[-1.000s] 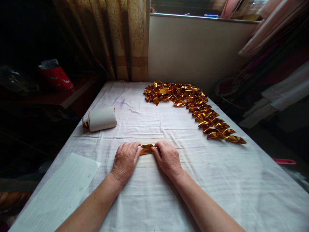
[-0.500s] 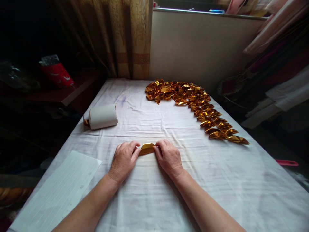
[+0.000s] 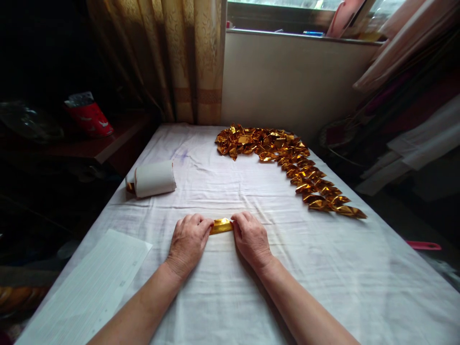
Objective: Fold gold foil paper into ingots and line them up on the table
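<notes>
Between my two hands lies a folded strip of gold foil paper [image 3: 221,226], low over the white cloth. My left hand [image 3: 190,239] pinches its left end, with the thumb and fingers closed together. At the other end, my right hand [image 3: 251,237] grips the strip with bent fingers; its fingertips partly hide that end. Farther back to the right, many folded gold foil pieces [image 3: 275,143] form a heap that trails into a row of pointed shapes toward the right edge.
A white roll [image 3: 155,178] with gold foil at its left end lies at the left on the cloth-covered table [image 3: 223,297]. Near my left forearm is a lined sheet [image 3: 97,282]. A red container [image 3: 91,119] stands on a side shelf. Curtain and wall border the back.
The gold strip has been pressed narrower and catches more light. My left fingers have closed further over its end. The whole view has tilted slightly upward.
</notes>
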`<state>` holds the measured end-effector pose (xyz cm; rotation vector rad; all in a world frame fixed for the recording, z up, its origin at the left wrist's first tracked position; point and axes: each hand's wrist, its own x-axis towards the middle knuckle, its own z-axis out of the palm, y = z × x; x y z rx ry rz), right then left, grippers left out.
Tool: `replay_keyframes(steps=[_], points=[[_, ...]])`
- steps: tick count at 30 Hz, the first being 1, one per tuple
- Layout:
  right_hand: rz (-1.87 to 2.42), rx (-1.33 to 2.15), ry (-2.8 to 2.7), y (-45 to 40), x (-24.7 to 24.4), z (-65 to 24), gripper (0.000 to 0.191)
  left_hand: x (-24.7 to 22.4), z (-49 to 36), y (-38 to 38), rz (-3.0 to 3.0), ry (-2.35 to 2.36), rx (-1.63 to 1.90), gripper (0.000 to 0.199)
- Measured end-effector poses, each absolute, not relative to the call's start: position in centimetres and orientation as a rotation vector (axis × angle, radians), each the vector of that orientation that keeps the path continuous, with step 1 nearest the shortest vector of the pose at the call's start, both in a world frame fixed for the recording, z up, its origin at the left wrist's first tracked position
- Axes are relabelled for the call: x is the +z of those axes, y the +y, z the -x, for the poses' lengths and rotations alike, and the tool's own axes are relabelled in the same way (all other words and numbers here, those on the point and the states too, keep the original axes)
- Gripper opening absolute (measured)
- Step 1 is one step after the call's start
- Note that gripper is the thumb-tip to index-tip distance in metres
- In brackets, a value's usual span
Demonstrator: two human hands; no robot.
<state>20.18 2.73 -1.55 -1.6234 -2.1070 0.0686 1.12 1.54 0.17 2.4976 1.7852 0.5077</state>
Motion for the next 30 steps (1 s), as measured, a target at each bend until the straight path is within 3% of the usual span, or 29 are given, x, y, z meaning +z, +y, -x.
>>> replay_keyframes(steps=[6, 10, 25, 30], points=[[1.309, 0.128, -2.439, 1.4, -1.3, -19.6, 0.047, -0.3, -1.2, 1.5, -2.516, 1.816, 0.524, 0.014], [1.349, 0.299, -2.591, 1.0, -1.2, -19.7, 0.057, -0.3, -1.0, 1.5, -2.477, 1.816, 0.531, 0.014], [1.637, 0.372, -2.529, 0.7, -0.3, -21.4, 0.054, -0.1, 1.0, 1.6, -2.378, 1.824, 0.533, 0.017], [1.626, 0.349, -2.504, 0.6, -0.4, -21.3, 0.053, 0.2, 0.1, 0.6, -2.567, 1.711, 0.612, 0.031]])
